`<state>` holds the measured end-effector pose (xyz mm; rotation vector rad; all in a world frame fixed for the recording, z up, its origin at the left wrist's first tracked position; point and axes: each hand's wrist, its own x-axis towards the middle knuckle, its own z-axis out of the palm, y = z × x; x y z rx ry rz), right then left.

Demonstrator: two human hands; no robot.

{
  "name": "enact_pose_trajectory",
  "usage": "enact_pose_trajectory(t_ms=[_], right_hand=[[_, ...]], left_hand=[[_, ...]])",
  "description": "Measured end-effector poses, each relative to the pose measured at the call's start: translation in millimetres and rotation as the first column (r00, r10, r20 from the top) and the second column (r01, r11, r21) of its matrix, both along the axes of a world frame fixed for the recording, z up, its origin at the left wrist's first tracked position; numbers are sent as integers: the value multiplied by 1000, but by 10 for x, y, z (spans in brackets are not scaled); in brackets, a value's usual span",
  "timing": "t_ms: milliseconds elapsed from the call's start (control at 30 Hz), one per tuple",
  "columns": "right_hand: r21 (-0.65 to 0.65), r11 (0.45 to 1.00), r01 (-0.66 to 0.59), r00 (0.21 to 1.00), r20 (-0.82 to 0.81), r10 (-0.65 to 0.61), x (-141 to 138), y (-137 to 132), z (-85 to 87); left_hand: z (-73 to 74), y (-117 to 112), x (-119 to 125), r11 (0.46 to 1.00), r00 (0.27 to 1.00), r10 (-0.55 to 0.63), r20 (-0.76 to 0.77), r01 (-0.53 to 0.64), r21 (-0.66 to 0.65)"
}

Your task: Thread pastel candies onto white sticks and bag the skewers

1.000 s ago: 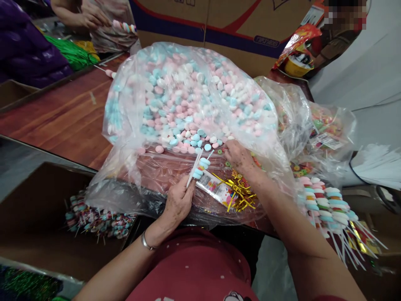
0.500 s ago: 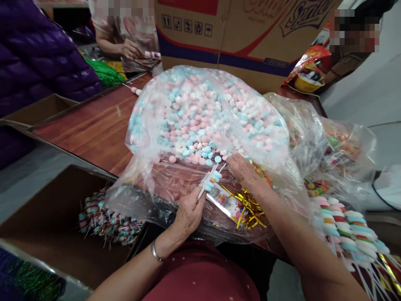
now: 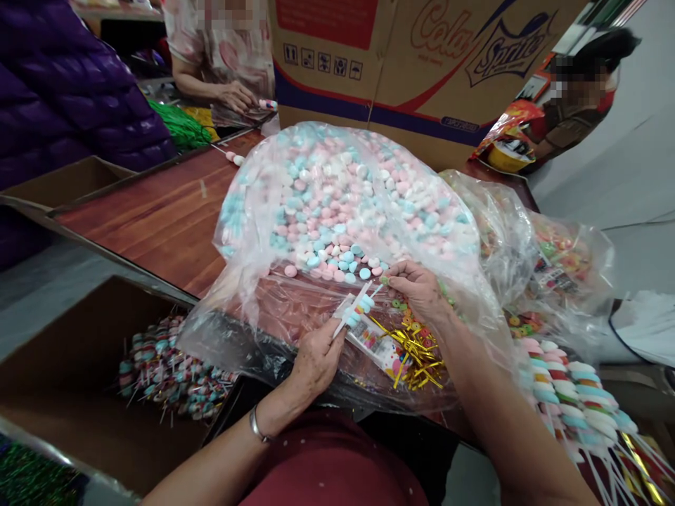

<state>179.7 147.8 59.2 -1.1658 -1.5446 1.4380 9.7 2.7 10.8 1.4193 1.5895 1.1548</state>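
Note:
My left hand [image 3: 317, 362] is closed around white sticks, one carrying a marshmallow skewer [image 3: 363, 306] with blue pieces and an orange-yellow one between. Just right of the stick tips, my right hand [image 3: 419, 289] pinches a small green ring candy [image 3: 384, 280] between thumb and fingertips. Behind both hands lies a big clear bag [image 3: 247, 239] of pink, white and blue marshmallows [image 3: 337, 200], some spilling at its mouth. Loose ring candies [image 3: 410, 318] lie partly under my right hand. Gold twist ties [image 3: 422, 360] and a printed packet [image 3: 375, 344] rest below the hands.
A box [image 3: 58, 351] holding many finished skewers [image 3: 169, 365] stands at lower left. More skewers [image 3: 577, 393] lie at right, near clear bags of ring candies [image 3: 564, 246]. A large carton [image 3: 401, 77] stands behind the bag. Two other people are across the table [image 3: 152, 218].
My right hand has lifted slightly from the ring candies and turned, now showing a green ring at its fingertips. My left hand keeps hold of the sticks. The view has shifted slightly.

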Motion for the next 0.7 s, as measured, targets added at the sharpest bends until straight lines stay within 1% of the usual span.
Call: enact_pose_trajectory(t_ms=[100,233,333,500,633,700], right_hand=[[-66,998,-11,996,-84,5,-25,-44,23],[-47,998,-28,994,-111,22,-29,-48,-15],[-10,998,-70,994,-84,68,-12,-50,-17],[-1,981,-196,981,-7,196,-24,-97,-2],[-6,963,-271,961,57,271,-52,-135,-59],[-14,953,-301,952,55,301,-58,-150,-92]], left_hand=[[17,-2,-6,1000,1000,9,-3,-9,-23],[32,-3,-11,1000,1000,2,7,-2,-23],[33,-5,-11,1000,1000,0,7,0,-24],[29,-7,-10,999,1000,1,-2,-1,-39],[10,-10,-8,999,1000,-1,17,2,-37],[-1,-13,-6,999,999,-16,32,17,-30]])
